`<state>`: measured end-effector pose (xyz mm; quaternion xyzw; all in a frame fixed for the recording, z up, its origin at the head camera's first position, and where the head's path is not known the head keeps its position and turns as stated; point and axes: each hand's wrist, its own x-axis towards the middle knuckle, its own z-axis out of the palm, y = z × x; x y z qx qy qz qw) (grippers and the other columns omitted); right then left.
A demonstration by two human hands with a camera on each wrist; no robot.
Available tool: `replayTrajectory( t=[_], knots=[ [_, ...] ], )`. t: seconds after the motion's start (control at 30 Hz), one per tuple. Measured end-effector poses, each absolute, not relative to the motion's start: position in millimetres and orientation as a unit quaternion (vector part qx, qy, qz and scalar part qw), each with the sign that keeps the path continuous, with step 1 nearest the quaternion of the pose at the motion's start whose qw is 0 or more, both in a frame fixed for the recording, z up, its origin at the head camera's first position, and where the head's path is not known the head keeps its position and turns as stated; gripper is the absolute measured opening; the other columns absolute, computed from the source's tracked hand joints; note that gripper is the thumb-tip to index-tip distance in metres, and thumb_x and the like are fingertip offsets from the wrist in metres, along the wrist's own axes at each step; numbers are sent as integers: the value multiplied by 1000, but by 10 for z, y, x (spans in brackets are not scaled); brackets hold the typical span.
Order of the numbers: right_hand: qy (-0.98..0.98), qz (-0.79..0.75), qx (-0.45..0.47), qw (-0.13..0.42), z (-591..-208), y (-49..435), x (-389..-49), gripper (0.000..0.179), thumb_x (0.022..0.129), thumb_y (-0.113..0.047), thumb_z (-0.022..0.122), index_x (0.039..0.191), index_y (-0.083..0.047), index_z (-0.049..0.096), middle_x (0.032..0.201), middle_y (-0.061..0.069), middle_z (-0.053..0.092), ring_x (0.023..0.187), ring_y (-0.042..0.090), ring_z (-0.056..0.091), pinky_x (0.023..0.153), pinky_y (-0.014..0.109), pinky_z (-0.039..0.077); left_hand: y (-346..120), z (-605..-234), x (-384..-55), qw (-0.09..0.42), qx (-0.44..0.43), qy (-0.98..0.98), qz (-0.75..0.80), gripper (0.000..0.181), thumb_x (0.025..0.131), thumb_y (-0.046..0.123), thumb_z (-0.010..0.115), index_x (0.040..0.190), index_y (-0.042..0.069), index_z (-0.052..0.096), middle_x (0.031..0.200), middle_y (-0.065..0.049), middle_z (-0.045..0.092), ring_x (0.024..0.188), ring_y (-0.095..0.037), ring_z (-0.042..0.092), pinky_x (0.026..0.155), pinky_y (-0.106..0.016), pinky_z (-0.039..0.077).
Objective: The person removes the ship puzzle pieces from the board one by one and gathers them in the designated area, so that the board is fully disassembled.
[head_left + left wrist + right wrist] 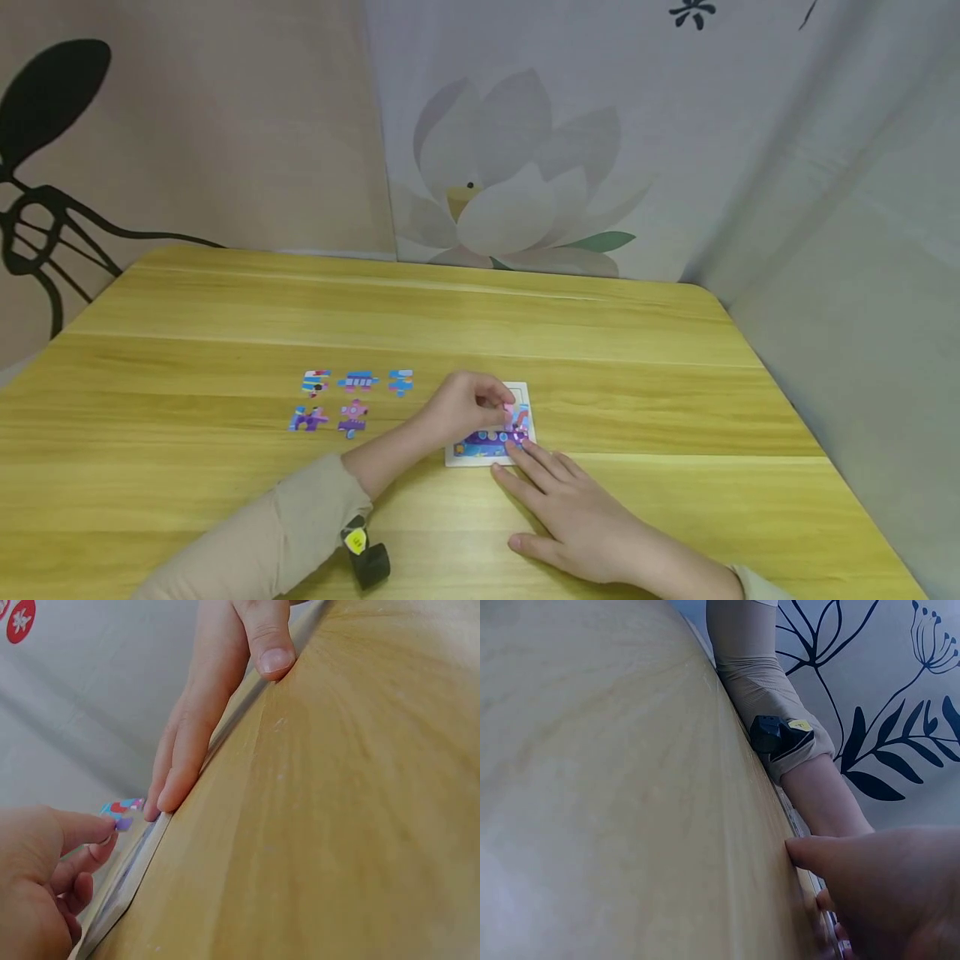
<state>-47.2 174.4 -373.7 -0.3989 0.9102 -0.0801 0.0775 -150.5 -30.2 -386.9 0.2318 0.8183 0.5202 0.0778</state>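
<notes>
A white-framed jigsaw puzzle board [448,458] lies on the table, its lower part filled with purple and blue picture pieces. My left hand [474,408] is over the board's upper part. Between thumb and fingertips it pinches a small colourful puzzle piece [120,808], held tilted above the board in the left wrist view. My right hand [570,517] lies flat with fingers spread, fingertips on the board's lower right edge and thumb on the table. In the right wrist view, the right hand [892,892] hides most of the board.
Left of the board, several loose puzzle pieces [358,381] lie in two rows on the wooden table [637,358]. A patterned curtain [525,150] hangs behind the far edge. A black wrist camera [367,560] sits on the left sleeve.
</notes>
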Motion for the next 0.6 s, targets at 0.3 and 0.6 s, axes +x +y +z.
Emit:
replayTrajectory(
  t=[0.3, 0.6],
  knots=[
    [910, -83, -396, 88, -3746, 1733, -477, 68, 98, -56, 35, 153, -18, 24, 158, 8, 13, 144, 27, 9, 109, 54, 20, -436, -3769, -1491, 62, 199, 830, 517, 10, 81, 12, 77, 91, 11, 73, 80, 6, 65, 76, -17, 53, 65, -29, 45],
    [910, -79, -400, 76, -3742, 1742, -476, 68, 98, -56, 36, 153, -17, 25, 158, 8, 13, 144, 28, 9, 109, 54, 20, -606, -3677, -1451, 54, 202, 827, 521, 12, 82, 13, 77, 93, 10, 73, 82, 5, 65, 82, -19, 54, 69, -33, 45]
  ],
)
